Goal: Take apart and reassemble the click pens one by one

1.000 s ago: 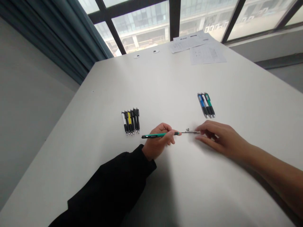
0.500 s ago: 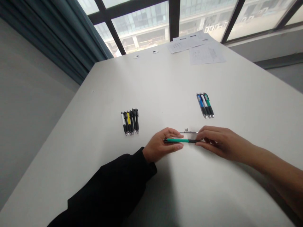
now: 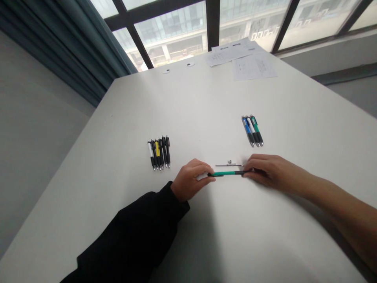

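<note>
A green pen (image 3: pixel 226 173) with a dark grip lies level between my two hands. My left hand (image 3: pixel 193 179) pinches its left end between thumb and fingers. The dark right end is in the closed fingers of my right hand (image 3: pixel 265 169). Just beyond the pen, a thin dark ink refill (image 3: pixel 228 165) rests on the table, its right tip close to my right fingertips. Small metal pen parts (image 3: pixel 231 162) lie right behind the refill; their exact shape is too small to tell.
On the white table (image 3: pixel 182 102), a row of several pens (image 3: pixel 159 153), mostly black, lies to the left. Three pens (image 3: pixel 252 131), blue, white and green, lie at the right. Papers (image 3: pixel 253 65) are at the far edge by the window, with a blue curtain (image 3: pixel 67 43) at the left.
My left hand has gone from open fingers around the pen to a pinch on its left end. The refill now shows along more of its length.
</note>
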Demonstrator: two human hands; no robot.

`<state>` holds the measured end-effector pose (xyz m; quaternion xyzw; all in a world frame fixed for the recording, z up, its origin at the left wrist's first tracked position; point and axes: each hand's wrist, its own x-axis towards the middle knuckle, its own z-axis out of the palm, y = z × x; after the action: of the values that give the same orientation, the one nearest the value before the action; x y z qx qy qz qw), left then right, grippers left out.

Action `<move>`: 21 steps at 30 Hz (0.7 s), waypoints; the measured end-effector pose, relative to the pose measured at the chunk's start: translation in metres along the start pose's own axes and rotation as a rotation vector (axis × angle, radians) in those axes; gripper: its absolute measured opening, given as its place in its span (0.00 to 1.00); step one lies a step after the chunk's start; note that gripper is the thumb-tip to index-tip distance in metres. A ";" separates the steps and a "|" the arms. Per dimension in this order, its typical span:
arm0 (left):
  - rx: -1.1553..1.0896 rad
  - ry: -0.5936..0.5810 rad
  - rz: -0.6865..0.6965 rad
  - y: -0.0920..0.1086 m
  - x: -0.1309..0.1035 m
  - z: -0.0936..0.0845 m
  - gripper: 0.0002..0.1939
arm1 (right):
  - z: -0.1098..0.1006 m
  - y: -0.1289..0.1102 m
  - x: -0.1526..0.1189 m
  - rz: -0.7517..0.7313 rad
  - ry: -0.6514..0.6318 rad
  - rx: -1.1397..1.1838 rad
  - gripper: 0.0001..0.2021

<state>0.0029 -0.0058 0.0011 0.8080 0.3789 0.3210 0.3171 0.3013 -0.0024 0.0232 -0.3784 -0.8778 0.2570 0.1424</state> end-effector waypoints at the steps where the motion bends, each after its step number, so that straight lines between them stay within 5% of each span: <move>1: -0.004 0.008 -0.007 0.000 0.000 0.000 0.05 | 0.000 0.000 0.000 0.000 0.001 -0.001 0.10; 13: -0.028 0.085 -0.141 -0.001 0.002 -0.002 0.05 | -0.005 -0.002 0.001 0.018 0.064 -0.031 0.09; 21: 0.000 0.098 -0.193 0.000 0.002 0.000 0.06 | -0.009 0.001 -0.001 0.014 -0.021 -0.012 0.08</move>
<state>0.0042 -0.0044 0.0013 0.7512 0.4699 0.3280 0.3277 0.3069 0.0004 0.0295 -0.3827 -0.8781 0.2566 0.1290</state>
